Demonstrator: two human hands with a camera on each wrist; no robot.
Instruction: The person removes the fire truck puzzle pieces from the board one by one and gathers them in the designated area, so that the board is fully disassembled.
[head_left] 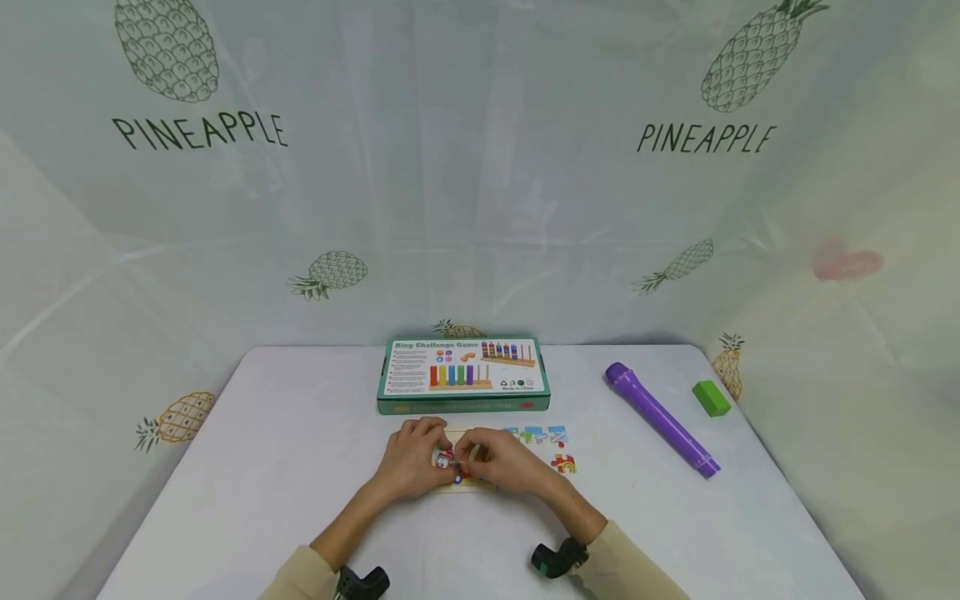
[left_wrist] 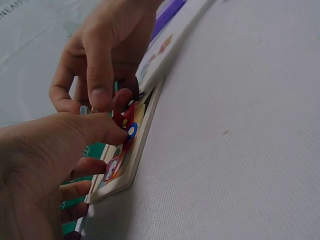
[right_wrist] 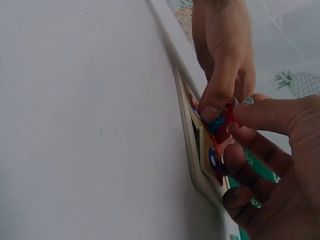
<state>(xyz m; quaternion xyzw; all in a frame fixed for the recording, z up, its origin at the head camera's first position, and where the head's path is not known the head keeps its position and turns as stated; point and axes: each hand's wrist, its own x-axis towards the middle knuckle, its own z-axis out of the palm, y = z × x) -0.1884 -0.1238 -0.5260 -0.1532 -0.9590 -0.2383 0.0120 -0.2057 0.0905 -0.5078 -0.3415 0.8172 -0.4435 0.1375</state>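
A small wooden jigsaw puzzle (left_wrist: 131,167) with a pale raised frame lies flat, carrying colourful pieces in red, yellow and blue. My left hand (head_left: 414,460) grips it from the left, thumb on the pieces at the near side, fingers along the far side. From the right, my right hand (head_left: 510,462) pinches a red puzzle piece (right_wrist: 229,120) between thumb and fingertips; the fingers hide much of it. A piece with a blue wheel (right_wrist: 213,157) stands tilted out of the frame in the right wrist view, close by the right fingers.
Behind the hands lies a green-edged game box (head_left: 463,377). Beside the right hand is a white sheet with small printed pictures (head_left: 562,462). A purple tube (head_left: 663,421) and a green block (head_left: 711,398) lie farther right on the white table (head_left: 300,433).
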